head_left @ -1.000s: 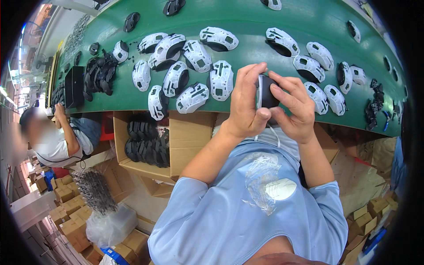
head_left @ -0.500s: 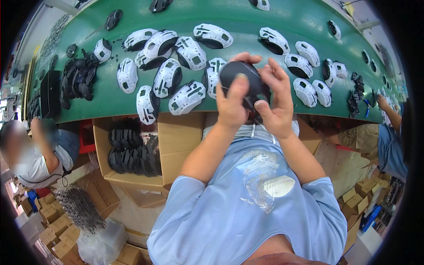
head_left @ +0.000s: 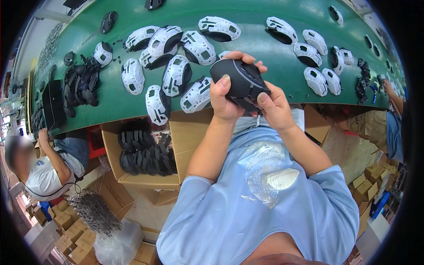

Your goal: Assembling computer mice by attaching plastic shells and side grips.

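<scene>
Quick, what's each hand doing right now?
Left hand: closed around the dark rounded plastic mouse shell.
Right hand: gripping the same shell from the other side.

Green conveyor belt (head_left: 265, 53) above stacked cardboard boxes (head_left: 145, 181).

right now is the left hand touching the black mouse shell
Touching. The head view shows the left hand wrapped around the black mouse shell, thumb pressed on its top and fingertips curled over the far edge. The right hand holds it too.
</scene>
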Action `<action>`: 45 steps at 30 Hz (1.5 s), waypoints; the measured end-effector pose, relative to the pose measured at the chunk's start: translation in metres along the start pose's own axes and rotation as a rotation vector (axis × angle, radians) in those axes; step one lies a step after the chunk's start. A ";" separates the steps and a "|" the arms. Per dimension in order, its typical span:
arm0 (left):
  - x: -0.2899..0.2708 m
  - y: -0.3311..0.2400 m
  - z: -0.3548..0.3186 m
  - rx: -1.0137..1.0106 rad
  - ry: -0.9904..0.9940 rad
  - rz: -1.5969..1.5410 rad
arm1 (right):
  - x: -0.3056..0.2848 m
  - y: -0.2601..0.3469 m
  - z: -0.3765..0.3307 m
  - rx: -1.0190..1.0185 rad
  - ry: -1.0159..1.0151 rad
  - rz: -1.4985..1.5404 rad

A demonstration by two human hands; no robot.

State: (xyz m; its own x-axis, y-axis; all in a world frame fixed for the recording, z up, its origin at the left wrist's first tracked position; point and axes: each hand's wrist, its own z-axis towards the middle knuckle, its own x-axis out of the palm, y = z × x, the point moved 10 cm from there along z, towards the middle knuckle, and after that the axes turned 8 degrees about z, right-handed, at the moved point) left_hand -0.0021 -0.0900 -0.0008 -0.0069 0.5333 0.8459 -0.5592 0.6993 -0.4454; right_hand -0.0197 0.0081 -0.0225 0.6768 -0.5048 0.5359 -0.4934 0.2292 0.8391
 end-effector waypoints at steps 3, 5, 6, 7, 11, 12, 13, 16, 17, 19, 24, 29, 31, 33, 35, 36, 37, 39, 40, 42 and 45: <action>0.000 -0.004 -0.007 0.002 -0.032 0.110 | -0.002 -0.005 -0.003 0.042 0.024 0.081; 0.006 -0.006 -0.009 0.014 -0.047 0.191 | 0.001 -0.009 -0.006 0.068 0.042 0.125; 0.004 -0.007 -0.010 0.011 -0.140 0.230 | 0.002 -0.001 -0.007 -0.028 0.036 0.011; 0.002 -0.008 -0.013 0.009 -0.233 0.268 | 0.003 0.007 -0.010 -0.126 0.029 -0.101; 0.015 -0.010 -0.020 0.103 -0.307 0.311 | -0.009 0.000 -0.012 -0.006 0.028 -0.080; 0.017 -0.006 -0.021 0.102 -0.303 0.321 | -0.009 0.003 -0.014 -0.022 0.046 -0.036; 0.020 -0.001 -0.021 0.098 -0.283 0.312 | -0.010 0.006 -0.017 -0.040 0.060 0.011; 0.028 0.018 -0.020 0.053 -0.219 0.350 | -0.031 0.009 -0.026 -0.020 0.074 -0.003; 0.031 0.028 -0.019 0.021 -0.187 0.380 | -0.037 0.019 -0.026 -0.043 0.058 0.008; 0.034 0.039 -0.018 0.004 -0.132 0.668 | -0.058 0.047 -0.031 -0.163 -0.054 0.144; 0.054 0.013 -0.017 0.253 -0.204 1.282 | -0.049 0.083 -0.038 -0.439 -0.050 -0.198; 0.048 0.003 0.000 0.232 -0.194 1.535 | -0.055 0.107 -0.025 -0.541 -0.052 -0.307; 0.037 0.019 0.014 0.004 -0.080 1.308 | -0.062 0.106 -0.018 -0.509 -0.017 -0.203; 0.033 0.021 0.019 -0.115 -0.224 1.127 | -0.057 0.106 -0.011 -0.451 0.000 -0.115; 0.045 0.030 0.016 -0.096 -0.288 1.129 | -0.061 0.113 -0.011 -0.508 -0.026 -0.133; 0.047 0.024 0.020 -0.067 -0.352 1.124 | -0.062 0.123 -0.009 -0.568 -0.048 -0.154; 0.054 0.023 0.025 -0.005 -0.122 1.334 | -0.065 0.126 -0.011 -0.538 -0.047 -0.141; 0.053 0.029 0.023 0.057 -0.112 1.313 | -0.072 0.130 -0.014 -0.497 -0.062 -0.167; 0.078 0.041 0.033 0.019 0.070 1.327 | -0.073 0.128 -0.013 -0.493 -0.045 -0.164; 0.094 0.041 0.036 0.046 0.066 1.318 | -0.067 0.132 -0.012 -0.503 0.014 -0.105; 0.101 0.036 0.047 0.122 0.077 1.441 | -0.071 0.131 -0.001 -0.485 -0.036 -0.049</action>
State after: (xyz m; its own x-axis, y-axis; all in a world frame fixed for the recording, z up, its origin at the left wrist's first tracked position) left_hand -0.0621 -0.0329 0.0824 -0.5725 0.7520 -0.3268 -0.1711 -0.4994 -0.8493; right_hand -0.1318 0.0747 0.0500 0.6694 -0.5511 0.4982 -0.1440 0.5617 0.8147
